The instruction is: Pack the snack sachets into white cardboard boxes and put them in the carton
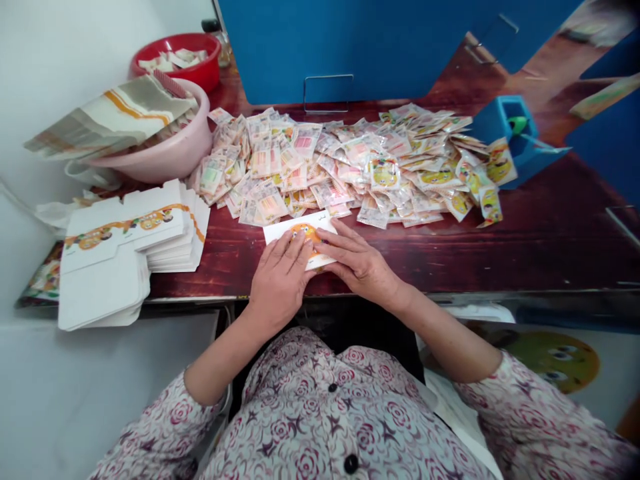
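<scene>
A small white carton (pixel 300 230) with an orange round print lies on the dark red wooden table (pixel 540 233) near its front edge. My left hand (pixel 280 280) rests on its near left part, fingers together and pressing down. My right hand (pixel 357 260) lies over its right side, fingers stretched across the card. Just beyond the carton spreads a wide heap of small printed sachets (pixel 350 167), pink and white on the left, yellow-faced on the right.
A stack of flat white carton blanks (pixel 125 247) sits at the left. Behind it a pink basin (pixel 170 150) holds a folded cloth, with a red bowl (pixel 185 57) beyond. A blue tape holder (pixel 515 137) stands at the right, and a blue panel (pixel 350 47) backs the table.
</scene>
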Motion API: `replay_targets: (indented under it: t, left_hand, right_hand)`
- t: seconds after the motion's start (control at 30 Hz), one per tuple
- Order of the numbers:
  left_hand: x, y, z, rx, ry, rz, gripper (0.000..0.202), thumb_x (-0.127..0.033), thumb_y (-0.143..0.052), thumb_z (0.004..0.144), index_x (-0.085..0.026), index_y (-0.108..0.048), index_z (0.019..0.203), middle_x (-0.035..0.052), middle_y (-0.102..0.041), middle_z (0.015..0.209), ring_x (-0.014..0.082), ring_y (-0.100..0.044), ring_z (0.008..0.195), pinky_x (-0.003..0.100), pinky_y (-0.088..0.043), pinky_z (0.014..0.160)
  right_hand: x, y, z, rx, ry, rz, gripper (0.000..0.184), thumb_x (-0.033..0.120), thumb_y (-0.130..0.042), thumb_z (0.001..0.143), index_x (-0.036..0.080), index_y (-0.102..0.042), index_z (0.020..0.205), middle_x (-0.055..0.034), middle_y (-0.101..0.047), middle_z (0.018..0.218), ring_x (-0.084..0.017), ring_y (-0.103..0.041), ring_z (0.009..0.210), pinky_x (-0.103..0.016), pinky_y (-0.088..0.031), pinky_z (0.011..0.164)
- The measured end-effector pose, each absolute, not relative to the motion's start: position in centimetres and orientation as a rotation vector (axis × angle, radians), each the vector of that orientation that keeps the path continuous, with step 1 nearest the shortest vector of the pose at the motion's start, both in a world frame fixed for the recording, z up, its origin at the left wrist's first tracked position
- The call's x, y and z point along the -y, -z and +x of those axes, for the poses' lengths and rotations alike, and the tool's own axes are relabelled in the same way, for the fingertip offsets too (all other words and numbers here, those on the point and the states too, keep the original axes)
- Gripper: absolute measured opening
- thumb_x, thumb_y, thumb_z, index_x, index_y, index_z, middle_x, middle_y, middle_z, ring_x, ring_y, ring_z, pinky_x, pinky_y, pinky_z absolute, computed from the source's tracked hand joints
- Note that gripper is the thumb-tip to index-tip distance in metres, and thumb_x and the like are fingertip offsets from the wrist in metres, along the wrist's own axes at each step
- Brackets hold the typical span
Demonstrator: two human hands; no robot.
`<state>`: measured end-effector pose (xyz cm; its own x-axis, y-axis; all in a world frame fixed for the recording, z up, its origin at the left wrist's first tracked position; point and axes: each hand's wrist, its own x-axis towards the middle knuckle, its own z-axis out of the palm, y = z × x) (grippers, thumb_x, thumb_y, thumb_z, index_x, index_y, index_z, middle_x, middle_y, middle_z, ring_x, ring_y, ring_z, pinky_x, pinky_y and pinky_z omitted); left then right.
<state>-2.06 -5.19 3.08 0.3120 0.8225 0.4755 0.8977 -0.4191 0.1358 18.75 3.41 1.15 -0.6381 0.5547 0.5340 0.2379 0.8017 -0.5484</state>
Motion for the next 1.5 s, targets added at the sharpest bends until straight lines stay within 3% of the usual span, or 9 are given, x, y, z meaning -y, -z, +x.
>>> replay_targets:
  t: [0.23, 0.33, 0.43, 0.53, 0.63, 0.8, 0.97, 1.2, 1.5]
  left_hand:
    - [7.1, -3.6, -4.6, 1.707, 0.609, -2.423, 0.055, -0.025, -0.038, 0.104, -0.016, -0.026, 0.157, 0.0175, -0.042, 0.158, 0.0326, -0.033, 0.151, 0.057, -0.031, 0.122]
    - [7.1, -4.0, -4.6, 1.614, 0.496, -2.406, 0.055, -0.022, -0.043, 0.102, -0.009, -0.031, 0.154, 0.0233, -0.047, 0.153, 0.035, -0.037, 0.148, 0.054, -0.04, 0.118]
    - [6.8, -4.6, -4.2, 1.507, 0.396, -2.42, 0.05, -0.018, -0.045, 0.099, 0.0, -0.041, 0.145, 0.0296, -0.053, 0.145, 0.0392, -0.046, 0.142, 0.055, -0.045, 0.115]
    - [6.5, -5.3, -3.9, 1.494, 0.296, -2.443, 0.047, -0.016, -0.043, 0.097, 0.002, -0.046, 0.14, 0.0328, -0.054, 0.142, 0.042, -0.05, 0.138, 0.056, -0.051, 0.107]
    - [6.4, -6.2, -3.6, 1.496, 0.17, -2.439, 0.046, -0.014, -0.044, 0.095, 0.001, -0.048, 0.138, 0.0329, -0.056, 0.14, 0.0416, -0.057, 0.13, 0.052, -0.058, 0.095]
    - [5.7, -8.1, -3.8, 1.5, 0.19, -2.51, 0.043, -0.012, -0.046, 0.092, -0.003, -0.055, 0.134, 0.028, -0.064, 0.132, 0.0349, -0.067, 0.116, 0.045, -0.062, 0.086]
    - [5.3, -8.8, -4.6, 1.455, 0.384, -2.551, 0.039, -0.009, -0.048, 0.09, -0.009, -0.06, 0.127, 0.0183, -0.07, 0.125, 0.0266, -0.071, 0.105, 0.04, -0.061, 0.086]
    - [6.3, -7.2, -5.5, 1.433, 0.846, -2.514, 0.008, -0.015, -0.055, 0.096, -0.017, -0.062, 0.094, 0.0093, -0.07, 0.103, 0.0198, -0.068, 0.096, 0.036, -0.061, 0.086]
    - [6.6, -6.2, -5.9, 1.327, 1.061, -2.509, 0.009, -0.014, -0.058, 0.095, -0.018, -0.066, 0.096, 0.0056, -0.07, 0.097, 0.0174, -0.067, 0.094, 0.035, -0.061, 0.086]
  right_hand:
    - [-2.8, -1.0, 18.6, 2.204, -0.638, -0.572, 0.054, 0.02, -0.057, 0.098, 0.039, -0.048, 0.147, 0.0024, -0.051, 0.152, -0.021, -0.032, 0.151, -0.055, -0.034, 0.123]
    - [-2.5, -1.6, 18.8, 2.217, -0.665, -0.6, 0.05, 0.019, -0.055, 0.098, 0.036, -0.052, 0.145, -0.0005, -0.05, 0.153, -0.023, -0.032, 0.151, -0.056, -0.035, 0.122]
    - [-2.3, -2.6, 19.3, 2.239, -0.607, -0.709, 0.049, 0.023, -0.059, 0.096, 0.028, -0.054, 0.145, -0.0079, -0.051, 0.153, -0.026, -0.046, 0.143, -0.053, -0.044, 0.116]
    - [-2.2, -3.4, 19.7, 2.234, -0.46, -0.878, 0.049, 0.032, -0.068, 0.091, 0.025, -0.06, 0.139, -0.0106, -0.068, 0.131, -0.028, -0.066, 0.118, -0.049, -0.056, 0.102]
    - [-2.2, -3.8, 19.6, 2.232, -0.357, -0.923, 0.031, 0.03, -0.069, 0.09, 0.026, -0.071, 0.121, -0.0061, -0.076, 0.102, -0.024, -0.072, 0.092, -0.044, -0.06, 0.089]
    - [-2.5, -5.1, 19.1, 2.148, -0.373, -0.806, 0.01, 0.025, -0.067, 0.092, 0.023, -0.074, 0.099, -0.0039, -0.074, 0.087, -0.019, -0.068, 0.081, -0.035, -0.057, 0.075]
    - [-2.8, -5.4, 19.1, 2.101, -0.484, -0.771, 0.007, 0.025, -0.067, 0.091, 0.024, -0.072, 0.087, -0.0009, -0.071, 0.081, -0.016, -0.065, 0.076, -0.033, -0.054, 0.072]
    - [-2.1, -4.2, 19.3, 1.991, -0.655, -0.801, 0.006, 0.024, -0.068, 0.089, 0.026, -0.072, 0.086, 0.0015, -0.072, 0.082, -0.015, -0.066, 0.076, -0.034, -0.056, 0.073]
    - [-1.5, -4.4, 19.4, 2.036, -0.652, -0.838, 0.008, 0.026, -0.067, 0.09, 0.027, -0.074, 0.088, 0.0003, -0.07, 0.082, -0.016, -0.065, 0.076, -0.033, -0.057, 0.072]
